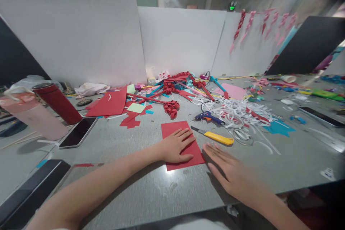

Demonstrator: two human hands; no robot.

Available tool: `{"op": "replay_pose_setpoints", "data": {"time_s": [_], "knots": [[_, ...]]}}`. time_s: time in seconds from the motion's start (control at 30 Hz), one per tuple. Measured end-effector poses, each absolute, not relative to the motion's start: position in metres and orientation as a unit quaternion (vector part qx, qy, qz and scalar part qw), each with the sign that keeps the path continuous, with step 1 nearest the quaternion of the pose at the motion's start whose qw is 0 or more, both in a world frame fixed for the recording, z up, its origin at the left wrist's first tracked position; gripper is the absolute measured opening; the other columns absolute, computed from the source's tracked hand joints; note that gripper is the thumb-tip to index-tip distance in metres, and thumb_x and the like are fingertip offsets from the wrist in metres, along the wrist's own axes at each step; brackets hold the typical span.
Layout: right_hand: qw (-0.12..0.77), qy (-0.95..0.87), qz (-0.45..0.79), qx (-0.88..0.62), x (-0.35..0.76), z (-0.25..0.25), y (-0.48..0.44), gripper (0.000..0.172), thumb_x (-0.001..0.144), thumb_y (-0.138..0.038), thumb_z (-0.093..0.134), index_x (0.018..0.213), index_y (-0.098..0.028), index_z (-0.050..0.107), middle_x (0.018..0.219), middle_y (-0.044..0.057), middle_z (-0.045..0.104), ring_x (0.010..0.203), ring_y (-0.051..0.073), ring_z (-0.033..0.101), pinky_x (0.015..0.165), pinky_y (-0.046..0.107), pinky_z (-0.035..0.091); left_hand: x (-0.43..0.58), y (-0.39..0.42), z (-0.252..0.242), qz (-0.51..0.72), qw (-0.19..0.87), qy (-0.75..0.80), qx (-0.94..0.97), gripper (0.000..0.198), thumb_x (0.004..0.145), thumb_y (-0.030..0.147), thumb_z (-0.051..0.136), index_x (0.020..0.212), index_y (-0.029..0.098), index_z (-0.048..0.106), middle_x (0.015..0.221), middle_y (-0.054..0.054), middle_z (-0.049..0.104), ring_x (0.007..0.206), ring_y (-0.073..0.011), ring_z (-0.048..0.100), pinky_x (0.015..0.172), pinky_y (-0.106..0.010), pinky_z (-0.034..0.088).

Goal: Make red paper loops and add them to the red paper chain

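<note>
A sheet of red paper (172, 166) lies on the grey table in front of me. My left hand (175, 147) rests flat across it, fingers stretched out. At the sheet's right edge is my right hand (226, 169), its fingers extended and slightly blurred; whether it touches the paper is hard to tell. Just beyond both hands lies a yellow utility knife (219, 138) with its dark blade pointing left. Behind the knife sits a blue glue gun (208, 116).
A heap of white paper strips (242, 109) spreads at the right. Red paper flowers (171, 108) and stems lie at the back centre. On the left stand a red bottle (58, 102) and pink bottle (35, 115) near a phone (78, 133). White panels (183, 39) close off the back.
</note>
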State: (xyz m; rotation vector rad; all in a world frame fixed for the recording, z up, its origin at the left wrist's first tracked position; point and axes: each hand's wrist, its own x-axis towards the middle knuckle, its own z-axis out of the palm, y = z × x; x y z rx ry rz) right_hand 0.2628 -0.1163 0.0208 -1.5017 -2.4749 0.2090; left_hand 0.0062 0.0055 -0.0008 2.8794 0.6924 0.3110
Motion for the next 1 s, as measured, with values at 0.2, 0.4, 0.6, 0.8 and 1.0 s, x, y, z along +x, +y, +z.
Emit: {"op": "replay_pose_setpoints", "data": {"time_s": [0.2,0.4,0.6,0.8,1.0], "knots": [[0.122,-0.854,0.056,-0.503,0.254,0.013,-0.097,0.065,0.104,-0.048,0.043,0.162,-0.024,0.027,0.168,0.003,0.021,0.156,0.027,0.017,0.126,0.049,0.025,0.008,0.006,-0.002,0.124,0.077,0.23,0.962,0.082,0.094,0.063,0.05,0.158,0.013,0.034,0.165,-0.017,0.028,0.155,-0.0321,0.02,0.127,-0.048,0.018],[0.086,-0.867,0.12,-0.476,0.245,0.014,-0.1,0.061,0.105,-0.051,0.039,0.16,-0.027,0.028,0.166,0.003,0.023,0.154,0.027,0.022,0.127,0.05,0.022,0.008,0.005,-0.004,0.131,0.077,0.231,0.961,0.081,0.092,0.059,0.054,0.157,0.013,0.035,0.166,-0.019,0.024,0.156,-0.0339,0.017,0.126,-0.05,0.018],[0.077,-0.868,0.149,-0.467,0.245,0.03,-0.111,0.056,0.106,-0.048,0.038,0.158,-0.027,0.034,0.164,0.003,0.031,0.153,0.027,0.027,0.125,0.052,0.027,0.006,0.005,-0.005,0.128,0.083,0.237,0.959,0.087,0.092,0.061,0.053,0.158,0.009,0.031,0.166,-0.021,0.023,0.155,-0.0349,0.017,0.126,-0.049,0.018],[0.088,-0.872,0.122,-0.465,0.244,0.031,-0.106,0.053,0.106,-0.046,0.038,0.155,-0.026,0.043,0.159,0.004,0.041,0.15,0.026,0.035,0.124,0.049,0.031,0.007,0.004,-0.001,0.127,0.095,0.216,0.963,0.086,0.093,0.059,0.052,0.161,0.013,0.023,0.166,-0.016,0.027,0.156,-0.0294,0.018,0.127,-0.048,0.014],[0.093,-0.869,0.08,-0.479,0.243,0.021,-0.086,0.056,0.106,-0.044,0.039,0.157,-0.02,0.039,0.16,0.008,0.039,0.15,0.027,0.035,0.124,0.051,0.03,0.008,0.003,0.003,0.116,0.094,0.218,0.964,0.083,0.092,0.058,0.053,0.16,0.018,0.028,0.166,-0.014,0.027,0.154,-0.0331,0.023,0.126,-0.052,0.017]]}}
